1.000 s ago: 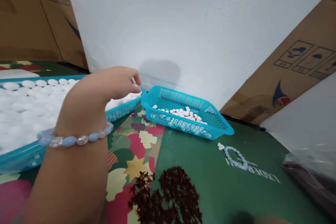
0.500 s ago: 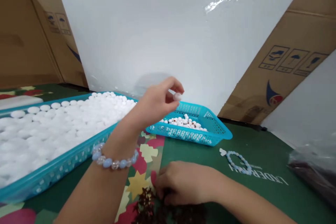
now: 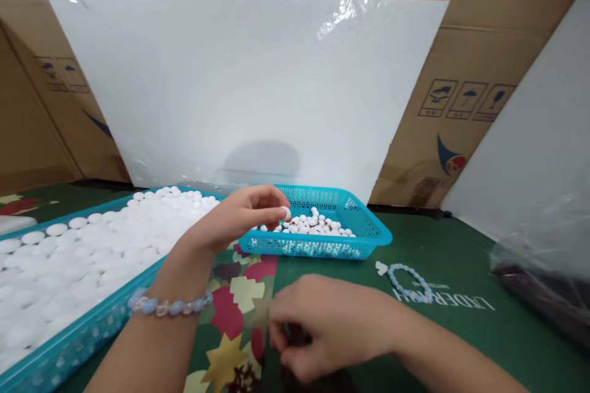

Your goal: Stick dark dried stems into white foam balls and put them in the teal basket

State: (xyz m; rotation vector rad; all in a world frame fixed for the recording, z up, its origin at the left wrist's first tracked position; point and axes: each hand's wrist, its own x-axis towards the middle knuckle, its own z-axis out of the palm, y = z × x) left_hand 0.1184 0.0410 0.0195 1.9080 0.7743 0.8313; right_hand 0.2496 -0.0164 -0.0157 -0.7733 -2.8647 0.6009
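L hand point(image 3: 239, 218) pinches one white bead point(image 3: 286, 214) at fingertips, just above small basket point(image 3: 369, 236) near rim. Bead prob. light, hard, slick; grip across its middle. R hand point(image 3: 327, 325) curled over dark bits, contents unclear.

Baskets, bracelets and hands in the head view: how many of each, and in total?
Baskets: 2, large and small
Bracelets: 2, worn and loose
Hands: 2, left and right
Total: 6
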